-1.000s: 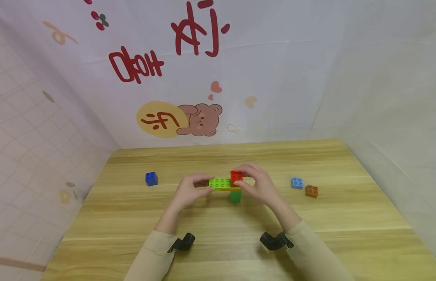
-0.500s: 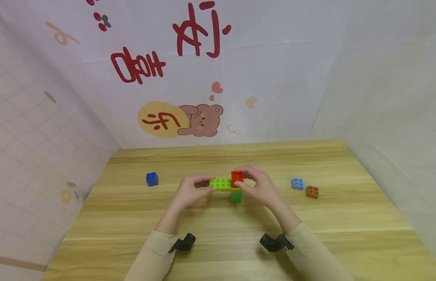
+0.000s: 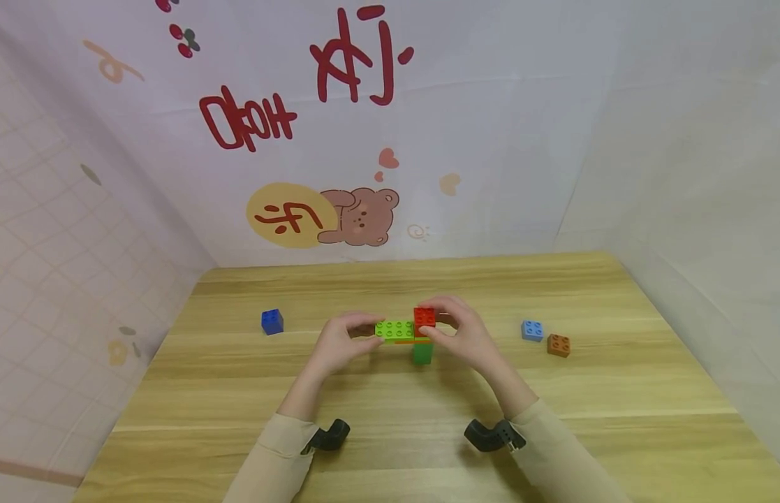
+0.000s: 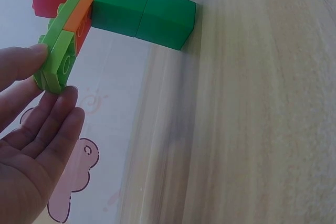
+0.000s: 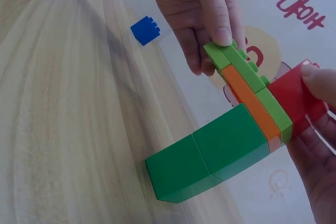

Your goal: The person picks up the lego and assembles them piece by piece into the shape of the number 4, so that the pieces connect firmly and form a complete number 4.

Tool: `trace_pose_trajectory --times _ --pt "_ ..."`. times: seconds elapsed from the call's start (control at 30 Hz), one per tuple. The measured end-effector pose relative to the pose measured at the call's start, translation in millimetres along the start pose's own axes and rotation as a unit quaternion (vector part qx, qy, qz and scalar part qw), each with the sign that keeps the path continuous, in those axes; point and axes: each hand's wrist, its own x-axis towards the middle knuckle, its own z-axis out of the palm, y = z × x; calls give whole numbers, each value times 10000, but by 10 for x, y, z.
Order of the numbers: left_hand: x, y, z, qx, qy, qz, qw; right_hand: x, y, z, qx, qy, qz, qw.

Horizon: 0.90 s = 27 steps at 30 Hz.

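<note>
A small tower of toy building bricks stands on the table between the hands. Its base is two stacked dark green bricks (image 5: 207, 153). On these lie a thin orange plate (image 5: 251, 100) and lime-green pieces (image 3: 394, 330), which jut out to the left past the base. A red brick (image 3: 424, 320) sits on top at the right end, above the green base. The left hand (image 3: 341, 344) pinches the overhanging left end of the lime-green pieces between thumb and fingers. With thumb and fingertips, the right hand (image 3: 470, 337) grips the red brick from the right.
A dark blue brick (image 3: 272, 321) lies at the left of the wooden table (image 3: 390, 447). To the right are a light blue brick (image 3: 532, 330) and a brown brick (image 3: 558, 344), close together. A printed white cloth (image 3: 490, 126) hangs behind the table.
</note>
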Motion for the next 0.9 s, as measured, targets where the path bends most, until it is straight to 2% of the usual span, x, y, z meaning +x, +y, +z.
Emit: trace_pose_trajectory --times 0.13,0.2,0.57,0.9 --pt "-3 -6 6 -57 0 -38 10000 -18 -167 -14 111 24 -11 9999" --pt "-4 -13 8 -101 -2 -29 9999 -25 -177 -11 138 52 -51 9999" --pt "-17 -18 -6 -130 -30 0 9999 -48 -125 0 303 130 -27 9995" --pt "-82 -121 -72 -392 -86 -60 9992 -53 -77 -2 360 129 -47 9993"
